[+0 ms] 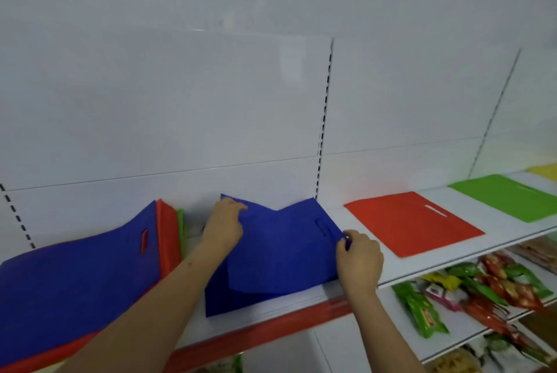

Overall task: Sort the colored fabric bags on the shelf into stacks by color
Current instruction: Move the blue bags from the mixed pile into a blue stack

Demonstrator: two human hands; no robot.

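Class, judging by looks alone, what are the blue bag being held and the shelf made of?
Blue bag: probably thin non-woven fabric, matte; it buckles softly between the left hand and right hand. Shelf: likely painted sheet metal, smooth and white; its thin, flat deck suggests this.

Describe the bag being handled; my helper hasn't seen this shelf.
On the white shelf, look just left of the flat red bag. The blue bag there is the only one buckled upward, with the left hand and right hand pinching its edges.

Mixed pile [75, 282] left — held bag [280, 255] middle — flat bags [413, 225] right.
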